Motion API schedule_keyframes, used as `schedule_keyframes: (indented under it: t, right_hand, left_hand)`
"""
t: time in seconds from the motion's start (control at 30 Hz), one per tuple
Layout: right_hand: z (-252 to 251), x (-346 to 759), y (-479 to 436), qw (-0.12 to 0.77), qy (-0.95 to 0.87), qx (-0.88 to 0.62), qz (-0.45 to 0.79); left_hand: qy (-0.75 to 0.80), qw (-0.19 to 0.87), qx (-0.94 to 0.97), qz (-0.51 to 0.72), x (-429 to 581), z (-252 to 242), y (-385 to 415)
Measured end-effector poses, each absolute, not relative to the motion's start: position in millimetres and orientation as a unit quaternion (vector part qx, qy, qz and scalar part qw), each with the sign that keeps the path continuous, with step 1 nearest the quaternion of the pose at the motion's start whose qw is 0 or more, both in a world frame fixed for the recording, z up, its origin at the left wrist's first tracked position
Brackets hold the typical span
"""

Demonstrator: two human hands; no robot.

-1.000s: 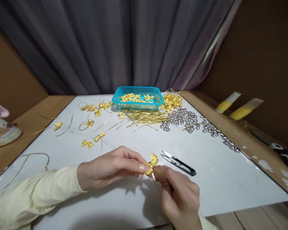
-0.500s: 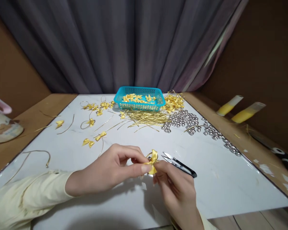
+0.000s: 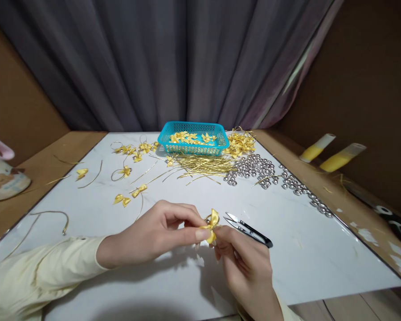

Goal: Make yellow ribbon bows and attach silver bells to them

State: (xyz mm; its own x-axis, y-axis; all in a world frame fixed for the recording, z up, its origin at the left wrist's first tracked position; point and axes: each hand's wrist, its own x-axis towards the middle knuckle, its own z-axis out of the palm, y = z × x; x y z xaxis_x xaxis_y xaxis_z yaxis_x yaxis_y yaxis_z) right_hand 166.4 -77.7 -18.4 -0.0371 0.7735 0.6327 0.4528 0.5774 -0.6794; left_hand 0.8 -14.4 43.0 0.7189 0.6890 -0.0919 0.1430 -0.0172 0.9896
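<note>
Between my two hands is a yellow ribbon bow (image 3: 214,218), held above the white tabletop (image 3: 304,267). My left hand (image 3: 163,232) pinches its left side between thumb and fingers. On the right, my right hand (image 3: 245,263) closes thumb and forefinger at the bow's edge. A bit of gold cord and a small silvery piece show behind the bow, partly hidden by my fingers. Just beyond my right hand lie black-handled thread snips (image 3: 249,229), blades pointing left.
A teal basket (image 3: 194,149) holding yellow bows stands at the back. Before it lie gold cords (image 3: 207,165) and, rightward, many silver rings (image 3: 254,167). More bows (image 3: 122,199) and loose cords are scattered left. A cup (image 3: 6,178) stands far left; two yellow-filled tubes (image 3: 342,158) lie right.
Both hands keep hold of the bow in nearly the same place. The bow's lower loop looks slightly turned, and the whole view has shifted a little.
</note>
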Motion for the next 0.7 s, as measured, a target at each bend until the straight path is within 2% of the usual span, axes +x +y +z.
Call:
schedule_keyframes:
  t: [0.33,0.7]
  right_hand:
    - [-23,167,-80,0.562,-0.687,-0.435,0.151]
    - [-20,166,-82,0.579,-0.667,-0.449,0.137]
  left_hand:
    - [0.295,0.653,0.664,0.213,-1,41,-12]
    - [0.277,0.621,0.702,0.213,-1,35,0]
